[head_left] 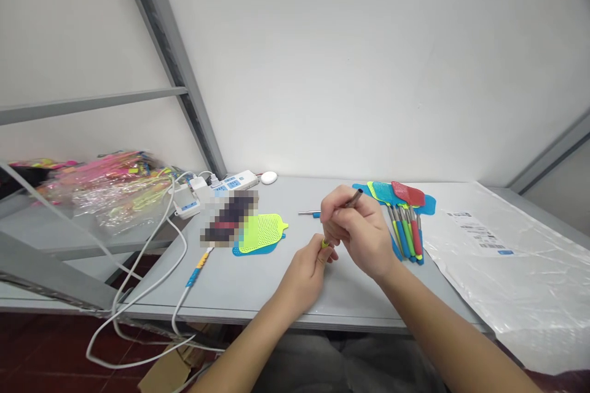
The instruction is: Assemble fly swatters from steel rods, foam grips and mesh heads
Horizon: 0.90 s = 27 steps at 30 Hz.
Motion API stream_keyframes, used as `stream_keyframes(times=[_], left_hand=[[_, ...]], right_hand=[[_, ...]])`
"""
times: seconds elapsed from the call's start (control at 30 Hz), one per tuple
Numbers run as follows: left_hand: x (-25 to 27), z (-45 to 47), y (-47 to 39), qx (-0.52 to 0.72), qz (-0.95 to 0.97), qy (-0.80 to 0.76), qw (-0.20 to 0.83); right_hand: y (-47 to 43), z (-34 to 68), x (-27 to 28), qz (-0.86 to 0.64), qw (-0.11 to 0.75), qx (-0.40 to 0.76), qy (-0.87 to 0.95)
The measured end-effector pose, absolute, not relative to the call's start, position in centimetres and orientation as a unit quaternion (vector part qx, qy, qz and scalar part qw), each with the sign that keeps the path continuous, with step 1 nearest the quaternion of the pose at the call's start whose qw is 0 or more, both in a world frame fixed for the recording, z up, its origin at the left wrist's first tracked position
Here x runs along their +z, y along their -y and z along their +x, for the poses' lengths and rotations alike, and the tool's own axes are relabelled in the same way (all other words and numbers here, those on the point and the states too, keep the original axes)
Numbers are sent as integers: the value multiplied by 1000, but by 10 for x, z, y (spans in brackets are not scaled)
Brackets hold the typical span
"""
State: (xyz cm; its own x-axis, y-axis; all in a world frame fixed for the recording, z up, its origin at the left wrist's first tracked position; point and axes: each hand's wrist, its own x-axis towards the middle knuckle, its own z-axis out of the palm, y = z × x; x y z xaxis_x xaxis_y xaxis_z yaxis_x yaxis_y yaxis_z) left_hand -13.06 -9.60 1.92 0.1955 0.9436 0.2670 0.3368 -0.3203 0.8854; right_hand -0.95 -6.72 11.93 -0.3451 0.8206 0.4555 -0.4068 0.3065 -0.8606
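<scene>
My left hand (305, 275) is closed around a yellow-green handle (325, 244), of which only a short piece shows between the fingers. Just above it, my right hand (358, 232) grips a dark metal rod (354, 198) that sticks out past the thumb. Whether rod and handle are one piece is hidden by the fingers. Behind my right hand lies a blue handle with a thin metal rod (308, 213). To the right sits a bunch of coloured telescopic handles (406, 236), below several perforated fly swatter heads (408, 194). Left of my hands lie a yellow-green swatter head (265, 232) and a blue one (258, 250).
Power strips (235, 183) with plugs and a white round object (268, 178) stand along the wall. A pixelated item (230, 218) lies before them, with white cables (184, 252) hanging off the edge. Plastic-bagged goods (115, 190) fill the left shelf; a white plastic bag (516, 276) covers the right.
</scene>
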Motion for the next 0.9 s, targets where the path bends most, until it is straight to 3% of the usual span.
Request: stream_keyframes(times=[0.1,0.3,0.5,0.7,0.9], left_hand=[[19,-130,95,433,685,-467,353],[16,-132,91,452,665,-481,349],[23,-136,95,496,655,-451,348],[65,-136,87,719,338,-278,540],[101,-133,99,735,228,-235,593]], right_hand=[[61,-11,109,-188,531,582,586],[51,-17,89,-296,416,625,591],[57,-15,116,-193,551,673,455],[64,-15,127,-124,665,619,400],[77,-24,122,-134,691,608,368]])
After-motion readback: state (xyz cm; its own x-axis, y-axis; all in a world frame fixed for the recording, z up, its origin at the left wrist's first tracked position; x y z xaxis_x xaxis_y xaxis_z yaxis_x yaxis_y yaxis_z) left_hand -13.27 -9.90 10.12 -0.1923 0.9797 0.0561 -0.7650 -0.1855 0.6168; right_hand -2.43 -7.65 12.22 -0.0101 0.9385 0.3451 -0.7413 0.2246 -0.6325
